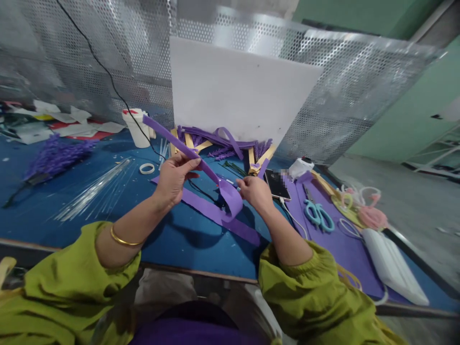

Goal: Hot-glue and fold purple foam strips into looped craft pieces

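Left hand [173,178] pinches a plain purple strip [208,170].

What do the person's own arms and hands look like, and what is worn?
The left hand and right hand wear no gloves. The left sleeve and right sleeve are loose and yellow-green, the right cuff gathered. A thin gold bangle circles the left forearm.

You face a perforated screen [143,43] behind a blue table [32,218]; on your right, green wall [409,112], grey floor [381,175].
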`<action>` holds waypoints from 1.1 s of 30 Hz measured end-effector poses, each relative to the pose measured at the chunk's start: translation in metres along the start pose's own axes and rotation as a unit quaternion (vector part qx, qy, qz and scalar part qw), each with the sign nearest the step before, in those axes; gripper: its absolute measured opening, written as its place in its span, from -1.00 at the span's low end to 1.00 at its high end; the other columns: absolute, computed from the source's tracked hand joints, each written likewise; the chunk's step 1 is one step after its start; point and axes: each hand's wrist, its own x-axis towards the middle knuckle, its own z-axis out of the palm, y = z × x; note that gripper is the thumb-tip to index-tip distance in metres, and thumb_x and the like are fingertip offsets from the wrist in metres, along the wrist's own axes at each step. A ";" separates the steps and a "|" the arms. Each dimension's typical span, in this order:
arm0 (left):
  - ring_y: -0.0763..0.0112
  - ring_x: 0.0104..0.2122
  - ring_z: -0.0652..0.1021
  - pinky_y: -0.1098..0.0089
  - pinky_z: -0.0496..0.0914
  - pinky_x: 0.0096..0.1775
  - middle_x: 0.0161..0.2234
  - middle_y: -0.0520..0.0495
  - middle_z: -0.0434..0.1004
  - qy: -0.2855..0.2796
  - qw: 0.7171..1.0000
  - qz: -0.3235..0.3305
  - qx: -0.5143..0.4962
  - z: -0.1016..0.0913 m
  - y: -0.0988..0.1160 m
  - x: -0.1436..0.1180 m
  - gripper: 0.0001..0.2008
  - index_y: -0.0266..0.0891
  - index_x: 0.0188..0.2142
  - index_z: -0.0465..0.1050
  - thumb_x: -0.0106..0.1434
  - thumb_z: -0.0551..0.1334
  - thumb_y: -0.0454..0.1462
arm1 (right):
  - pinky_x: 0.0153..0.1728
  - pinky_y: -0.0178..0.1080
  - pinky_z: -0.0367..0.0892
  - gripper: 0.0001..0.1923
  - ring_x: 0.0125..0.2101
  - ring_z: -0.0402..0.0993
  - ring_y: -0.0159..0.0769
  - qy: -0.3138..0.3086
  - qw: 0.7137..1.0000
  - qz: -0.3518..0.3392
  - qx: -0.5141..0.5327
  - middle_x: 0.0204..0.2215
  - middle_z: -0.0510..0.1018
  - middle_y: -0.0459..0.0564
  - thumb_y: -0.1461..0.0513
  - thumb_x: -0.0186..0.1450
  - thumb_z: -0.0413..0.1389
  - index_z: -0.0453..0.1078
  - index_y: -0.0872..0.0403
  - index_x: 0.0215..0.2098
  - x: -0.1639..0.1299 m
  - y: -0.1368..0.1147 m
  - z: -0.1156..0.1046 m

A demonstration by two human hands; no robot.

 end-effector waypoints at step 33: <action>0.41 -0.39 0.58 0.49 0.42 -0.40 -0.43 -0.01 0.59 -0.125 0.989 -0.072 0.025 0.012 -0.011 -0.024 -0.81 -0.25 -0.41 0.58 0.00 0.49 -0.23 | -0.30 -0.25 0.31 -0.85 -0.46 0.46 -0.33 0.073 0.923 -0.376 -0.032 -0.52 0.57 -0.12 0.26 0.27 0.22 0.47 0.04 -0.48 -0.058 -0.029 0.020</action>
